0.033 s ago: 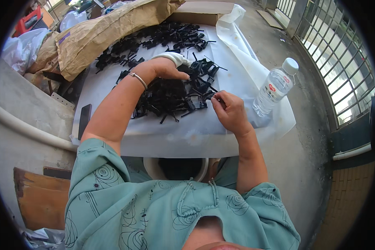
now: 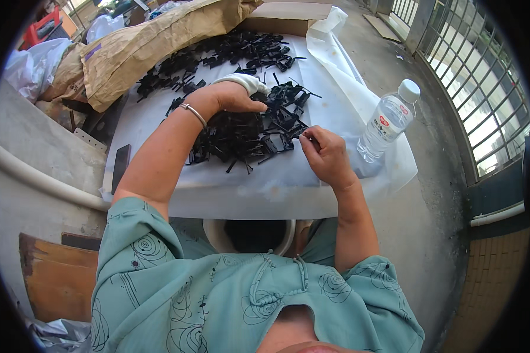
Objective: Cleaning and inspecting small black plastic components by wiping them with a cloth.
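A heap of small black plastic parts with thin stems (image 2: pixel 232 138) is spread over the white-covered table (image 2: pixel 218 194). My left hand (image 2: pixel 238 97), in a white glove that leaves the thumb bare, rests over the heap's middle. Its thumb is stretched out and apart from the gloved fingers, whose tips are partly lost against the parts. At the heap's right edge my right hand (image 2: pixel 325 154) is closed, thumb against curled fingers. Whatever may be in that pinch is too small to make out.
A clear water bottle with a white cap (image 2: pixel 388 123) stands at the right. A dark phone (image 2: pixel 121 165) lies near the left edge. Brown paper sacking (image 2: pixel 141 50) and a cardboard box (image 2: pixel 282 17) border the far side. Below the table edge is a pale-rimmed bucket (image 2: pixel 218 240).
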Available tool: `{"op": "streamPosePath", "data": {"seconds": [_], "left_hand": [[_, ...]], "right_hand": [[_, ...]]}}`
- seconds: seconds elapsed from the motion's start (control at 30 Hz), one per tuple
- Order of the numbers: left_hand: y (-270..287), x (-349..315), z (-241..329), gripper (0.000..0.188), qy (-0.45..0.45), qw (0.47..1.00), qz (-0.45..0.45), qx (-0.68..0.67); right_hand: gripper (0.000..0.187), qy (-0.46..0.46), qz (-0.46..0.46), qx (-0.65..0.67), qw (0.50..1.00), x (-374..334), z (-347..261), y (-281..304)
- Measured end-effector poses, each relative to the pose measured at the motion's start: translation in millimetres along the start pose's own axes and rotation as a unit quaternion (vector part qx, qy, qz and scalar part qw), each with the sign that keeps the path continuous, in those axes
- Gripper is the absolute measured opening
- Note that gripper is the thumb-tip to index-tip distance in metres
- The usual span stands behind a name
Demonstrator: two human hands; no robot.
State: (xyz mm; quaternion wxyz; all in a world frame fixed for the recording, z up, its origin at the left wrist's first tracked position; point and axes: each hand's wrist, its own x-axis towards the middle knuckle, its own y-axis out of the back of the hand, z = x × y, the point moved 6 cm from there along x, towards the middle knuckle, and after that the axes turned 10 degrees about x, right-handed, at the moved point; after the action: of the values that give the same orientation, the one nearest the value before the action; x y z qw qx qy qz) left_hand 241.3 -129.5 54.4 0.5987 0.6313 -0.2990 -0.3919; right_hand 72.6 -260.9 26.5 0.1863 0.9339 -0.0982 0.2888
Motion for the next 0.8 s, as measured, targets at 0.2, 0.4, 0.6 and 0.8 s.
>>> {"op": "streamPosePath", "data": {"seconds": [0.2,0.4,0.6,0.8], "left_hand": [[12,-68,35,0.032,-0.022,0.996,0.083,-0.026],[52,-155,68,0.020,0.040,0.921,0.374,0.100],[-6,-204,111,0.018,0.153,0.887,0.407,-0.154],[-85,-203,128,0.022,0.192,0.749,0.189,-0.605]], "right_hand": [[0.007,0.060,-0.011,-0.020,0.998,-6,-22,-11],[0.007,0.142,0.004,-0.049,0.989,-17,-47,-27],[0.011,0.254,-0.164,-0.114,0.946,-43,-94,-63],[0.012,0.218,-0.248,0.034,0.943,-58,-99,-82]]}}
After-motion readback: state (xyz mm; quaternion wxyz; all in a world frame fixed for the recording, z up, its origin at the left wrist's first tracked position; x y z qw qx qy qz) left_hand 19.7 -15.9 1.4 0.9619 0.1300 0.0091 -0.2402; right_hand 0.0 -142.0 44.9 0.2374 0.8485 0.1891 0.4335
